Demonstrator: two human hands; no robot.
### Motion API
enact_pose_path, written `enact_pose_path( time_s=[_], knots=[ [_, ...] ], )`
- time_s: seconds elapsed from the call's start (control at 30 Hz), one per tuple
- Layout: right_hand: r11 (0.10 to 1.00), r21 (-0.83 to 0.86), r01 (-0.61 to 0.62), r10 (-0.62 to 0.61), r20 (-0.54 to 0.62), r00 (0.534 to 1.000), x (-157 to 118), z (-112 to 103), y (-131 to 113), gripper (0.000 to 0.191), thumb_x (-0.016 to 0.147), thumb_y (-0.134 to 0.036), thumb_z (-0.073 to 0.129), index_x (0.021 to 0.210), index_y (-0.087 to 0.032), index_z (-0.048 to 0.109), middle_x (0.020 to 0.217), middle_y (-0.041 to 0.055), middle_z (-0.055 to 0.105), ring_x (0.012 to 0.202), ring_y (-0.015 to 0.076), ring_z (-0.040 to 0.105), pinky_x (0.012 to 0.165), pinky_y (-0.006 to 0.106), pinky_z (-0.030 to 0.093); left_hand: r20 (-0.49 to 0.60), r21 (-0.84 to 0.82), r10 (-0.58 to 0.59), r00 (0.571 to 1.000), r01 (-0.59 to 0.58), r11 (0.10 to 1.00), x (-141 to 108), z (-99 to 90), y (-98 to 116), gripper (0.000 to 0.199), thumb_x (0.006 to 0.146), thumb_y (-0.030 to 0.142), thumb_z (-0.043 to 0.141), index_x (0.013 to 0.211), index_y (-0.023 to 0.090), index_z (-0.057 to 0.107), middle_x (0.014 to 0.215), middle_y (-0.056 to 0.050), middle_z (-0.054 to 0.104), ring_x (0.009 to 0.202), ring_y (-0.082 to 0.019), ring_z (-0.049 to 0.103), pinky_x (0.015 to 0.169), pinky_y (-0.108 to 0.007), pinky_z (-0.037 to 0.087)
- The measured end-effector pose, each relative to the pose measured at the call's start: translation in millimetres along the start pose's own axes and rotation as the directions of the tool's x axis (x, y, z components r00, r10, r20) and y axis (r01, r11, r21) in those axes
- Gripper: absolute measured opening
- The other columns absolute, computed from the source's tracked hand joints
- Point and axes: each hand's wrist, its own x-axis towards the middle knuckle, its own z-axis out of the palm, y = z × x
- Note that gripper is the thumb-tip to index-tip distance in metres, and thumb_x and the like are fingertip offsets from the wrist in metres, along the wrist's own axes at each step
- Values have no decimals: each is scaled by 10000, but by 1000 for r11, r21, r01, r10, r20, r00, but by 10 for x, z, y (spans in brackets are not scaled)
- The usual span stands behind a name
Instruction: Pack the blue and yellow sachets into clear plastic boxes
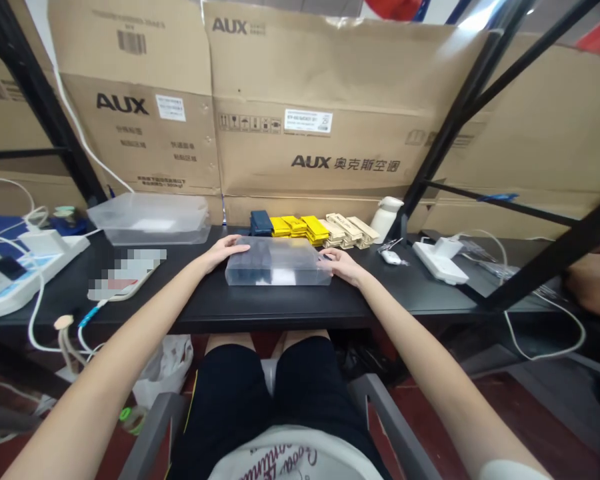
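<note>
A clear plastic box (279, 261) rests on the black table in front of me, between my two hands. My left hand (223, 252) grips its left end, fingers over the upper edge. At the opposite end, my right hand (343, 265) has its fingers closed on the box's right side. Just behind the box, folded packets stand in a row: dark blue ones (261, 223), yellow ones (314, 229) and cream ones (349, 231). What lies inside the box, apart from a whitish patch showing through its front, I cannot make out.
Another clear plastic container (150, 220) stands at the back left, behind a phone (130, 277) with a cable. Power strips (443, 261) lie at both sides. A cream bottle (387, 219) stands by the black frame post. Cardboard panels (260, 73) wall off the back.
</note>
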Motion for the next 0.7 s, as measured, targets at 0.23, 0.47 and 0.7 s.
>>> enact_pose_path(
  time_s=[0.23,0.47,0.7],
  knots=[
    [979,-196,55,-59,-16,998,-61,94,9,477,697,-570,730,889,-135,698,662,16,641,473,82,440,395,221,309,39,7,5,999,-5,1000,-91,4,73,671,549,391,871,1142,156,662,1266,-150,657,1216,-332,574,1056,-447,415],
    [923,-326,205,-159,162,974,-233,120,-154,432,729,-517,725,1003,-186,765,995,68,747,880,249,662,775,346,518,57,7,11,998,-11,1000,-43,-18,27,664,558,367,862,1166,195,656,1290,-122,649,1262,-328,540,1077,-445,408],
    [870,-417,261,-92,383,919,-295,73,-377,406,840,-496,618,1085,-196,738,743,21,708,521,124,573,468,239,448,137,-31,-33,990,38,999,-76,-91,59,655,586,314,845,1211,256,660,1330,-74,635,1258,-310,553,1032,-414,467]
  ],
)
